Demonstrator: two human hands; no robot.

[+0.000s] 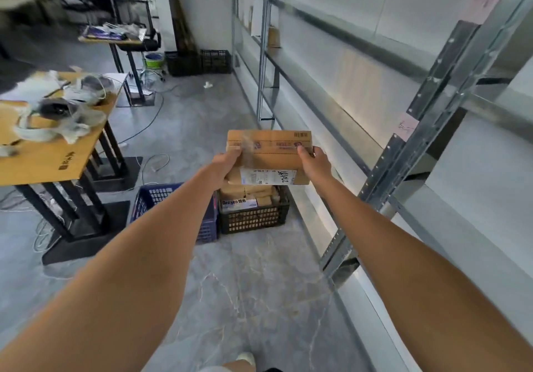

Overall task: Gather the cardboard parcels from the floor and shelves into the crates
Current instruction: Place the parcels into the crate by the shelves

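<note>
Gripping a cardboard parcel [269, 156] from both ends: left hand [227, 163] w/ thumb on top and fingers curled under the left edge, right hand [314, 163] w/ thumb on top at the right edge. Parcel is held in the air, above and just ahead of black crate [253, 215], which holds more parcels. Blue crate [161, 198] sits touching its left side on the grey floor [259, 299]. Metal shelving [403, 146] runs along the right; wooden table [52, 155] at left.
</note>
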